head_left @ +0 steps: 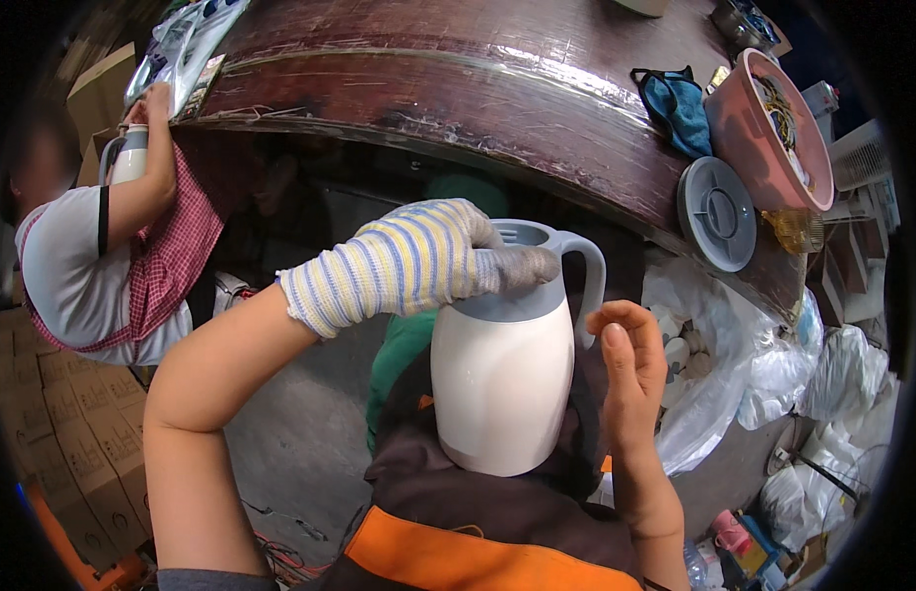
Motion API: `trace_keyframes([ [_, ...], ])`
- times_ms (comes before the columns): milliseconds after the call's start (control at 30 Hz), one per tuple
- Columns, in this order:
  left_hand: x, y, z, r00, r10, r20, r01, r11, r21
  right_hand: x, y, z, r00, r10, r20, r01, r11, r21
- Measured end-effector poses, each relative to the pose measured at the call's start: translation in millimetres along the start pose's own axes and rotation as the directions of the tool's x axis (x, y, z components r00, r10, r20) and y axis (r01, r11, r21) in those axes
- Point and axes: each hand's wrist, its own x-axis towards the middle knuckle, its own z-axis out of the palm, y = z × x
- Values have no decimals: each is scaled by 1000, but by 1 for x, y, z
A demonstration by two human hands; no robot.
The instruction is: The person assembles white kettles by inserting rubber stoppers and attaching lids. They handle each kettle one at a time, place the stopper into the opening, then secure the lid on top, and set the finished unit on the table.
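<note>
A white jug (497,379) with a grey top and grey handle stands upright on my lap, over my dark apron. My left hand (418,258) wears a striped knit glove and grips the grey top of the jug from the left, its fingers laid across the lid. My right hand (627,364) is bare, fingers curled and apart, hovering just right of the jug beside the handle, holding nothing.
A dark wooden table (458,89) curves across the top. On it lie a grey round lid (716,213), a pink basin (768,133) and a blue cloth (678,106). Clear plastic bags (734,364) sit at my right. Another person (113,246) at the left holds a similar jug.
</note>
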Motion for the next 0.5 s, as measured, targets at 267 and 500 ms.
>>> trace_keyframes([
  [267,-13,-25,-16,927,315,-204,-361,898,-252,-15,84,-48,956,289,-49,-288,957,36],
  [500,-32,-44,-27,778,586,-227,-610,791,-46,-17,80,-38,987,159,-3,-158,981,110],
])
